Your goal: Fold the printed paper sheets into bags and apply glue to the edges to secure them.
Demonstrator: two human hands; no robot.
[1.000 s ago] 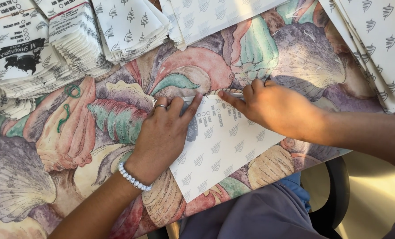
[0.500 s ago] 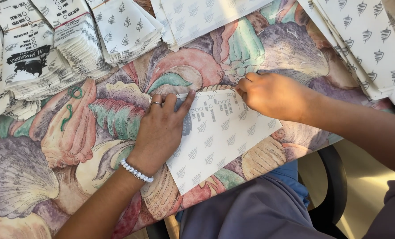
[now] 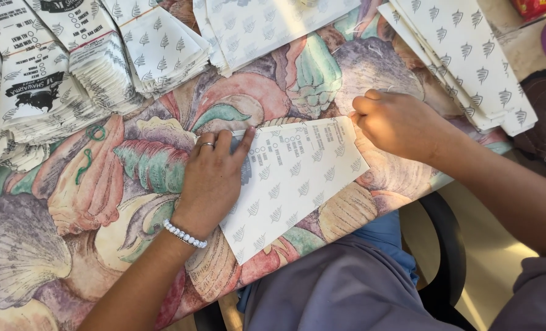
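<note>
Since a second ago, both hands have shifted up the sheet (image 3: 297, 184) and the top strip now lies folded over, its printed side showing along the upper edge. The left hand (image 3: 214, 178) lies flat and open, palm down, on the sheet's left edge, fingers spread toward the fold, gripping nothing, only pressing. It wears a ring and a bead bracelet (image 3: 185, 235). The right hand (image 3: 398, 122) is curled at the sheet's upper right corner, fingertips bent onto the fold's end; whether it pinches the paper or only presses it, I cannot tell.

The sheet lies on the tablecloth (image 3: 71, 202), a shell-patterned one, at the near table edge, its lower corner reaching just past the rim above the person's lap. It is white paper with a small leaf print.

By its look it is thin and very light, limp rather than stiff, and it would likely slide easily on the cloth unless pinned. It probably creases at once and could tear if tugged, so a flat palm to hold it and fingertips at an edge or corner seem the best grip.

Stacks of folded paper (image 3: 71, 67) sit at the far left, and flat sheets (image 3: 469, 61) lie fanned at the far right, well apart from the hands.
</note>
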